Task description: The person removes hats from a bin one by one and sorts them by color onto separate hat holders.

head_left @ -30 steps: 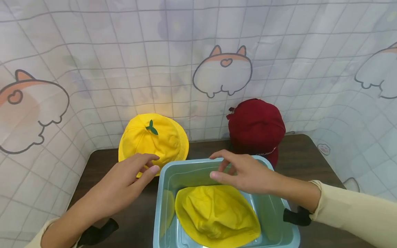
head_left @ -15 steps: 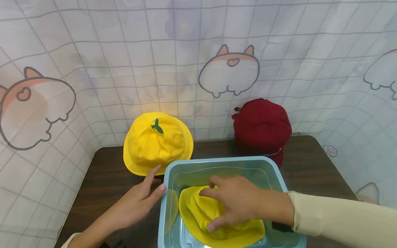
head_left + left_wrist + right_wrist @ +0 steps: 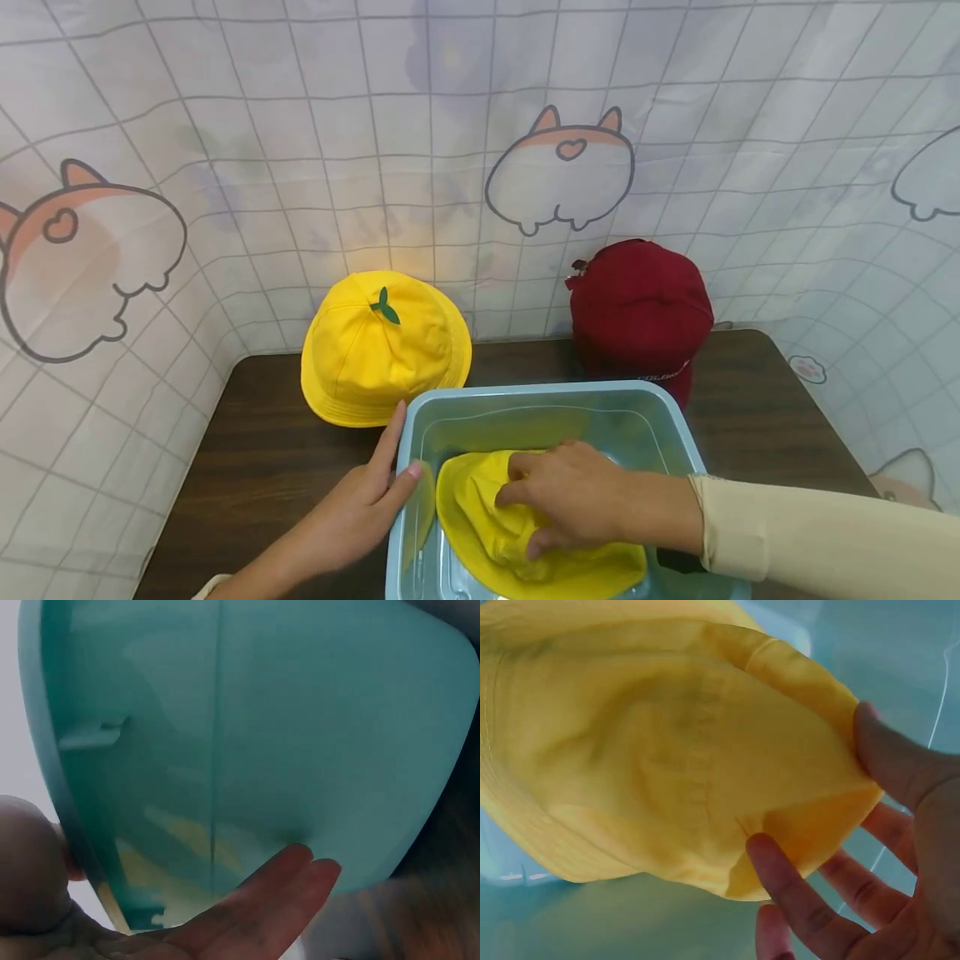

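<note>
A yellow bucket hat [image 3: 474,521] lies crumpled in a light-blue plastic basin [image 3: 540,389]. My right hand [image 3: 588,493] reaches into the basin and pinches the hat's crown. In the right wrist view its thumb [image 3: 889,750] is on one side of the yellow cloth and the fingers are on the other. My left hand [image 3: 360,512] holds the basin's left side, thumb over the rim. Its straight fingers [image 3: 277,900] lie along the outer wall in the left wrist view. The basin's near end runs out of the head view.
Behind the basin on the dark wooden table [image 3: 247,458], another yellow bucket hat [image 3: 367,350] with a green sprout stands at the left. A dark red cap [image 3: 641,308] stands at the right. A white grid-patterned curtain [image 3: 420,167] surrounds the table's back and sides.
My right hand has gone down from above the basin onto the yellow hat inside and now pinches its crown. My left hand has moved from near the sprout hat to the basin's left rim.
</note>
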A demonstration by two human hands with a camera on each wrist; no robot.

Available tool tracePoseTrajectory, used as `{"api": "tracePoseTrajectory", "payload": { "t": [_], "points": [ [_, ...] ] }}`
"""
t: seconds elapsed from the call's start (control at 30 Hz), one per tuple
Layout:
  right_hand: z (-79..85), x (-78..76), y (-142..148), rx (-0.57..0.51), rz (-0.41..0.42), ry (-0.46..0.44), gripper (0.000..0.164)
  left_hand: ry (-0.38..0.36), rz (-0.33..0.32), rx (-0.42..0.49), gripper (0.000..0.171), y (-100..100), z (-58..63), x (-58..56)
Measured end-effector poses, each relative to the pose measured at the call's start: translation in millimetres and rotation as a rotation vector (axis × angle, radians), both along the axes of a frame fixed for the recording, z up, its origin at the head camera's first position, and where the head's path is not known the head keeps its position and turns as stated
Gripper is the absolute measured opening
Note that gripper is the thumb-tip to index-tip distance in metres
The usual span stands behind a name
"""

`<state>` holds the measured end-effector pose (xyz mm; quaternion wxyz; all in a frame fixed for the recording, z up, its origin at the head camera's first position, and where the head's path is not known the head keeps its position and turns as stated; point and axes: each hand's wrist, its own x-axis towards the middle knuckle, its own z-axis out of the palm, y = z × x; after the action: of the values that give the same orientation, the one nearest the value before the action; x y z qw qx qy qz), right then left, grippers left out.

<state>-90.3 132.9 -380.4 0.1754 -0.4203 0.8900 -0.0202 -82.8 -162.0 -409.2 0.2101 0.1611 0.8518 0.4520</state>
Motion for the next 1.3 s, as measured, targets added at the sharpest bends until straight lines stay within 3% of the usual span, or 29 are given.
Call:
{"api": "tracePoseTrajectory", "payload": {
  "t": [0.23,0.47,0.67,0.9,1.1,1.3],
  "points": [
    [-6.2,-0.7,3,-0.080,0.033,0.046,0.023,0.041,-0.021,0.026,0.074,3,-3.7,2.6],
    [-3.4,2.5,6,-0.129,0.044,0.134,0.020,0.041,-0.043,0.029,0.072,0,-4.1,2.7],
    [7.2,5.2,7,-0.169,0.054,0.229,0.015,0.067,-0.029,0.006,0.071,1,-4.5,3.4],
    [19.5,5.1,11,-0.228,0.042,0.242,0.013,0.071,-0.022,0.004,0.070,2,-4.7,3.3],
    [40.9,6.7,16,-0.284,0.021,0.259,0.016,0.090,-0.021,-0.004,0.070,2,-5.2,2.2],
    [62.0,5.4,22,-0.368,0.036,0.332,0.019,0.070,-0.021,0.006,0.070,2,-4.7,3.4]
  ]
}}
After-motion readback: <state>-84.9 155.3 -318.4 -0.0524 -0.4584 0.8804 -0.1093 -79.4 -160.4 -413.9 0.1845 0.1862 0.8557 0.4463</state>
